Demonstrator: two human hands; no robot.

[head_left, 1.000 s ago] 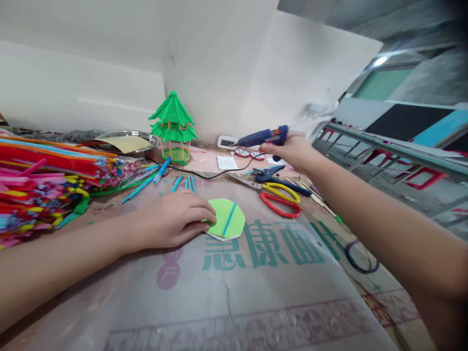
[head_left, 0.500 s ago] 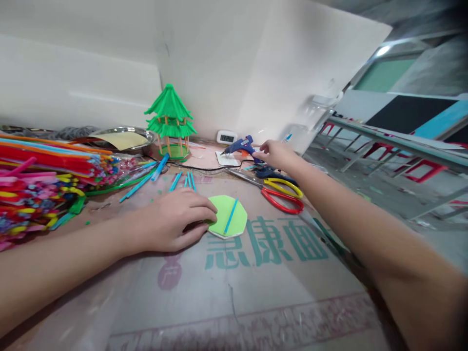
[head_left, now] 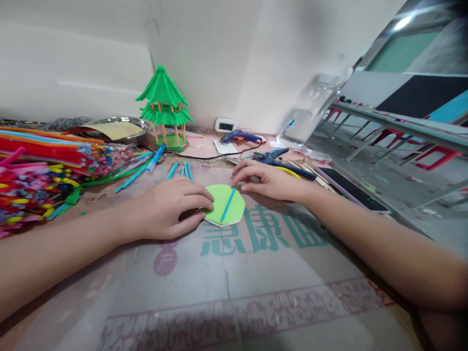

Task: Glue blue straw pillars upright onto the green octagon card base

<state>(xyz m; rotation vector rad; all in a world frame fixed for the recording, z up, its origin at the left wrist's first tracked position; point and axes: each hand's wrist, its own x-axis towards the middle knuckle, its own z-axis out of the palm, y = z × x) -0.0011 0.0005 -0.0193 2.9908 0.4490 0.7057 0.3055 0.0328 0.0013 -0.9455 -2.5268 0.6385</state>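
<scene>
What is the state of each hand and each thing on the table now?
left hand, palm down, fingertips on the left edge of the green octagon.
right hand, empty, fingers near the upper end of the blue stick.
green octagon, flat on the table.
blue stick, lying across the octagon.
glue gun, lying at the back, not held.
pavilion model, upright.
phone, flat, screen dark.

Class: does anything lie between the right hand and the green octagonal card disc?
Nothing visible does. The right hand lies just beyond the green octagonal card disc, fingertips near its far edge; the left hand rests on its left edge.
</scene>
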